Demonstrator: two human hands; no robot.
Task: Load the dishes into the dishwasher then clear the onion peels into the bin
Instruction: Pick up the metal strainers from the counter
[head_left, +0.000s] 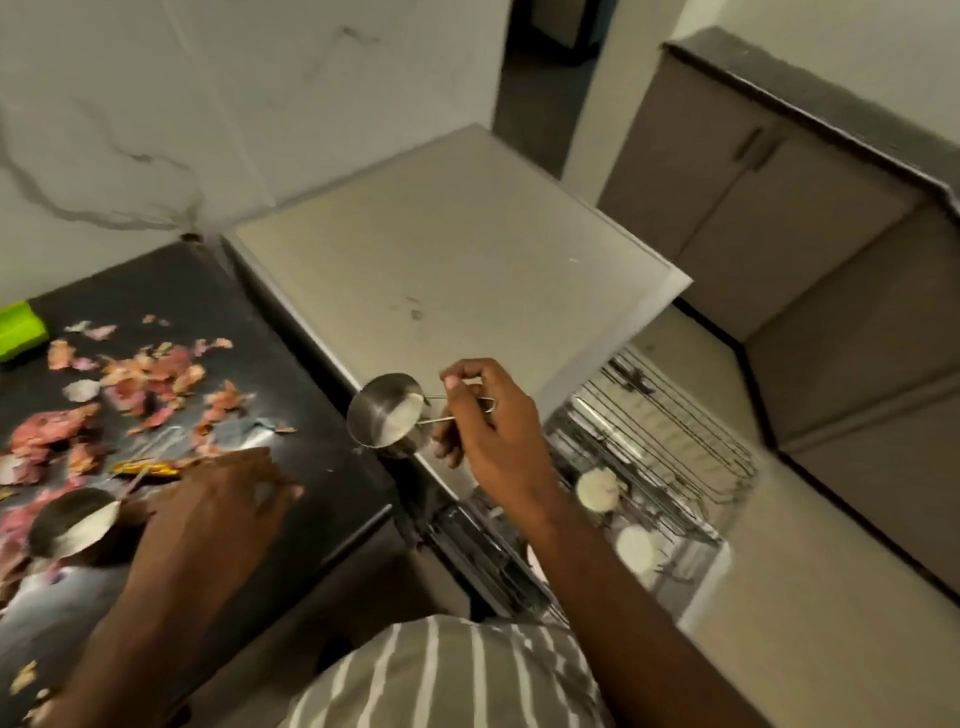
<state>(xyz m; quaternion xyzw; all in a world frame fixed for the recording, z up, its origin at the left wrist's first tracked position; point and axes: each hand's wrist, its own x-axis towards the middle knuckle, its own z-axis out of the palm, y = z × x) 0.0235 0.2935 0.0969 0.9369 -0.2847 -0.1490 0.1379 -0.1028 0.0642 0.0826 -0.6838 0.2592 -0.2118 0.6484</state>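
Head view shows my right hand (485, 421) pinching the wire handle of a small steel cup (387, 410), up over the right edge of the black counter (306, 415); my left hand (218, 514) lies flat on that counter with fingers straight, touching it, holding nothing; another steel cup (72, 522) sits on the counter just left of that hand; pink onion peels (130, 384) are spread over the counter's left part; a green thing (21, 330) sits at the counter's far left edge; down to the right of the counter, the dishwasher rack (670, 441) is pulled out with white dishes (597, 488) in it.
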